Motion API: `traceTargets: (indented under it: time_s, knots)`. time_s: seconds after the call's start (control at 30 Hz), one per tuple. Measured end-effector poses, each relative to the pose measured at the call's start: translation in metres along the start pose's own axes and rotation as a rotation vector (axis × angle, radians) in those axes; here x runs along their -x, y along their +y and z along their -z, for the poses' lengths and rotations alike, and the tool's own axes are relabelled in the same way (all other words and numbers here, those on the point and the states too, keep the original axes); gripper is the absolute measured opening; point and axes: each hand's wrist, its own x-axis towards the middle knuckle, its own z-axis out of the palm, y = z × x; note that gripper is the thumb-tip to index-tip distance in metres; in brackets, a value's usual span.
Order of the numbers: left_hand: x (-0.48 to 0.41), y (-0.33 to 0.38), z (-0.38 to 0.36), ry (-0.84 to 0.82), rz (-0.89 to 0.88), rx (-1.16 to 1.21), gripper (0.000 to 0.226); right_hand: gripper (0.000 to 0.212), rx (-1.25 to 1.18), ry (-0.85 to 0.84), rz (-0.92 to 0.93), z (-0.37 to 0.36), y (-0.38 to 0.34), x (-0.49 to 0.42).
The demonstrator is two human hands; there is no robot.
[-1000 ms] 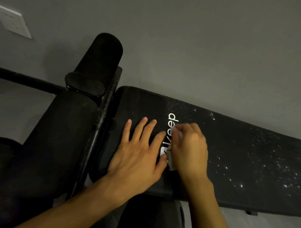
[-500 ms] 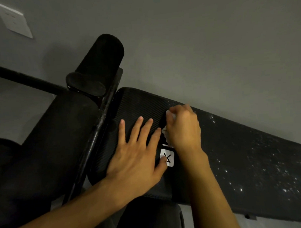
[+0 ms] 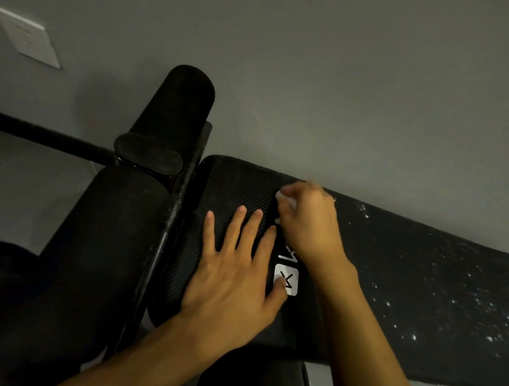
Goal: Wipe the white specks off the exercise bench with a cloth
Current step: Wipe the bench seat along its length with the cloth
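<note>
Right hand (image 3: 309, 219): grip closed, fingers curled over a small white cloth (image 3: 284, 198); only scraps of it show at the fingertips and under the thumb side. The hand is motion-blurred.

Left hand (image 3: 236, 274): flat, fingers spread and straight, pressing on the bench (image 3: 241, 179) just beside the right hand. It holds nothing; the thumb tip touches the square logo badge (image 3: 289, 278).

Change over the last second: the right hand has gone from the near part of the pad, over the badge, to the far edge by the wall (image 3: 359, 102). The badge is now uncovered and most of the lettering is hidden under the wrist. The left hand has barely shifted. Judged: one cross-stroke ending, with the strip under the hands looking free of specks.

White specks (image 3: 453, 301) lie thick over the right half of the pad, well apart from the cloth, so most of the job looks undone.

The bench's long axis runs from the foam roller (image 3: 172, 109) at upper left, down and right out of frame. The strokes cut across it.
</note>
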Motion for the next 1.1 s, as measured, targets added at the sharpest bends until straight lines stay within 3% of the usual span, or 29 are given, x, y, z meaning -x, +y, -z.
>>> traceTargets:
  time_s: [0.17, 0.33, 0.6, 0.7, 0.87, 1.1]
  knots:
    - [-0.001, -0.001, 0.0, 0.003, -0.011, -0.001, 0.076, 0.026, 0.074, 0.04, -0.051, -0.001, -0.003, -0.031]
    - [-0.001, -0.001, 0.002, -0.021, 0.0, -0.001, 0.078, 0.025, 0.009, -0.048, 0.116, -0.015, -0.033, -0.047]
    - [-0.001, -0.002, -0.001, -0.004, -0.016, 0.014, 0.076, 0.015, 0.02, -0.193, -0.118, 0.025, 0.007, 0.086]
    - [-0.001, -0.002, -0.001, -0.008, -0.018, 0.009, 0.078, 0.016, -0.062, -0.058, -0.135, 0.023, 0.002, 0.13]
    - [-0.001, -0.002, 0.0, -0.021, -0.017, -0.029, 0.081, 0.019, -0.02, 0.12, -0.159, 0.012, 0.015, 0.1]
    - [0.002, -0.002, -0.001, -0.001, -0.023, -0.01, 0.079, 0.012, -0.018, 0.159, -0.128, 0.01, 0.015, 0.136]
